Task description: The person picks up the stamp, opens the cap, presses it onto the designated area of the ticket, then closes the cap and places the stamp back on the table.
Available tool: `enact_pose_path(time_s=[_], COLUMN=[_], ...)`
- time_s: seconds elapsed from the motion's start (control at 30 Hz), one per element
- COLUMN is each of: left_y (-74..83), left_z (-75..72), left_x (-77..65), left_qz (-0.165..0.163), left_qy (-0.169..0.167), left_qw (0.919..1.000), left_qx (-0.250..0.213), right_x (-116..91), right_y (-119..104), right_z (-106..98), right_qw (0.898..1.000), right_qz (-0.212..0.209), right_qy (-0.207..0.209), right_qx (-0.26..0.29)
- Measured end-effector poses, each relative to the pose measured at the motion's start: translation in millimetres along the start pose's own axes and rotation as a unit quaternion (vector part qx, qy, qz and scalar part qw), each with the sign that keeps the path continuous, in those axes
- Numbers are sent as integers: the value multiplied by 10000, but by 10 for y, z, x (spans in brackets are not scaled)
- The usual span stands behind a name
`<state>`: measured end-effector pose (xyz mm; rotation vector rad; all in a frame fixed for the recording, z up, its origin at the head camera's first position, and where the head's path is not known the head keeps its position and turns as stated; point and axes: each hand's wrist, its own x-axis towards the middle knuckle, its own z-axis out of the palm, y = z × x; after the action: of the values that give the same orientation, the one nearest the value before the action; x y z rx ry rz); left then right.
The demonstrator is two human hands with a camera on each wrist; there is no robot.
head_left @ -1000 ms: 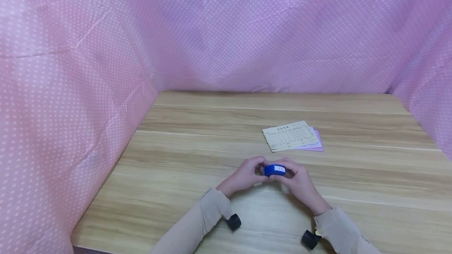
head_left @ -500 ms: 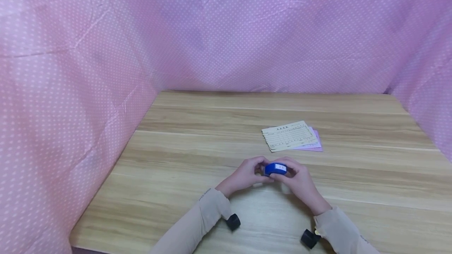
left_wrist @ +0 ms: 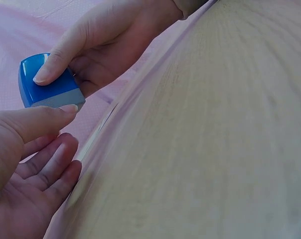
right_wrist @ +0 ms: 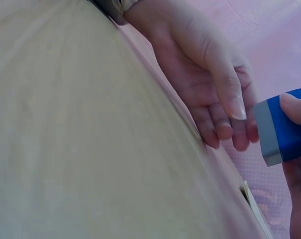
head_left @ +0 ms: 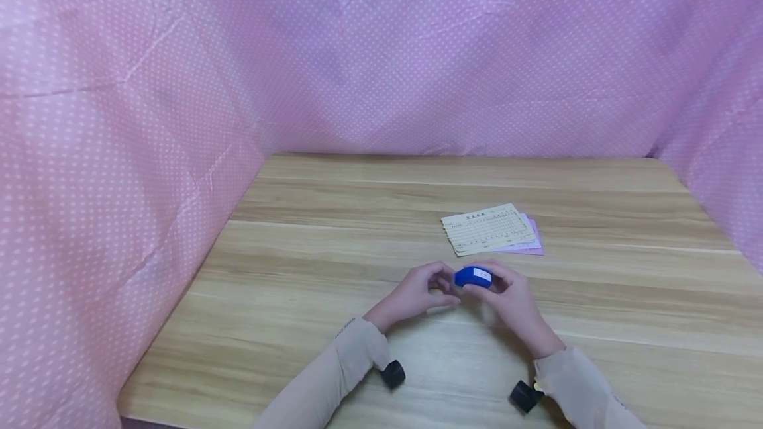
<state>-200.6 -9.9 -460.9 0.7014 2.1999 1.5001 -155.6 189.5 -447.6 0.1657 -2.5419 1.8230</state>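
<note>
My right hand pinches a small blue stamp between thumb and fingers, above the wooden table. The stamp has a glossy blue body, a white printed label on its end and a grey base that faces my left hand. My left hand is just left of the stamp, holding nothing, its fingers loosely bent and its thumb extended. A gap shows between that hand and the grey base in the right wrist view. Beyond the hands lies a small stack of printed forms, cream on top.
Pink and purple sheets stick out at the stack's right side. The wood-grain table is bounded by a pink dotted cloth at the back and sides. Black wrist cameras hang under both beige sleeves.
My left hand has let go of the stamp and stays almost in place. My right hand has drawn the stamp slightly right and away from me. The forms have not moved.
</note>
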Motion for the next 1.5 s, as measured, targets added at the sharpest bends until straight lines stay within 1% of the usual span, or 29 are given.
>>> enact_pose_path(time_s=[0.17,0.3,0.47,0.63,0.83,0.97,1.07,1.2,1.3,1.5], left_y=[2,-4,-7,-7,-1,-5,-6,-2,9,16], left_z=[-6,-3,-5,-2,2,4,6,6,4,3], left_x=[2,12,15,12,8,11,10,4,-1,-3], left_qz=[74,170,182,118,111,121,129,123,103,38], left_qy=[6,19,-9,-23,8,3,-1,-12,-5,19], left_qw=[9998,9997,9998,9999,9999,9999,9999,9999,9999,10000], left_qx=[-161,-154,-118,-85,-125,-109,-105,-103,-108,-90], right_x=[26,38,64,95,108,109,113,117,122,159], right_y=[3,-8,-15,-12,-16,-14,-17,-19,-3,39], right_z=[-74,-126,-191,-237,-299,-353,-395,-445,-481,-574], right_qw=[9988,9970,9946,9920,9874,9839,9797,9713,9654,9540], right_qz=[494,742,931,1001,1095,1303,1554,1918,2054,2225], right_qy=[62,170,363,659,1074,1180,1246,1403,1596,2002], right_qx=[-41,-119,-280,-400,-393,-328,-215,55,211,155])
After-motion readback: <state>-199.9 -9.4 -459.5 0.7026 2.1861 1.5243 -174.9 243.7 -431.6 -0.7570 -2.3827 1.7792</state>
